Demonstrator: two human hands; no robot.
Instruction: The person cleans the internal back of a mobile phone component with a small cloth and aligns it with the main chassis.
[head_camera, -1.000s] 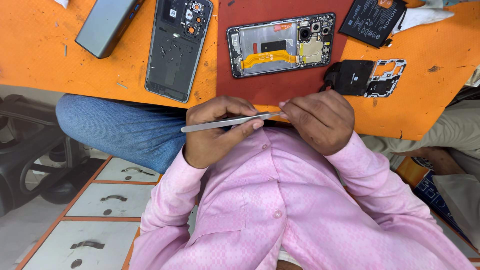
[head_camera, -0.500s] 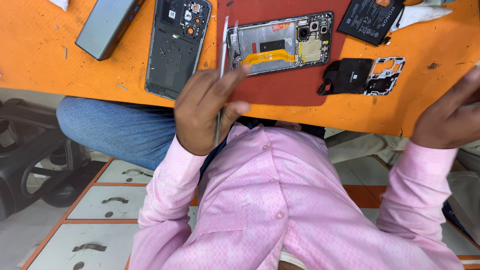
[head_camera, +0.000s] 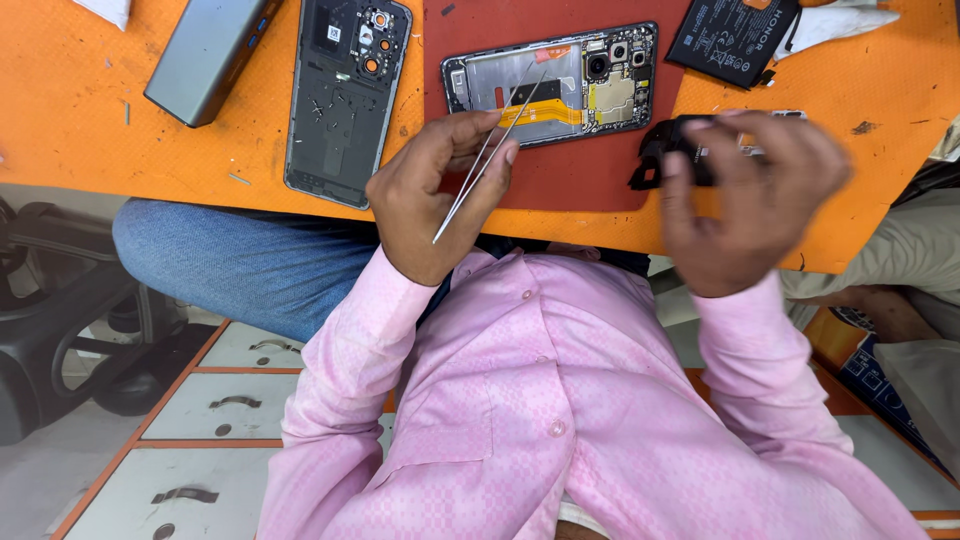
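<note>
My left hand (head_camera: 430, 195) grips thin metal tweezers (head_camera: 492, 150), their tips over the opened phone frame (head_camera: 552, 82), which lies on a dark red mat (head_camera: 570, 185). An orange flex strip runs across the frame's inside. My right hand (head_camera: 750, 200), blurred, closes its fingers on a black plastic cover piece (head_camera: 672, 150) at the mat's right edge.
On the orange table (head_camera: 90, 150) lie a phone back cover (head_camera: 342, 95) with camera holes, a grey box (head_camera: 205, 60) at the far left and a black battery (head_camera: 733, 38) at the top right. Drawers (head_camera: 230, 400) sit below; another person's trouser leg (head_camera: 905, 260) is at right.
Both hands held the tweezers a second ago. The left hand carried them up to the phone frame, and the right hand swung out right and came back onto the black cover piece.
</note>
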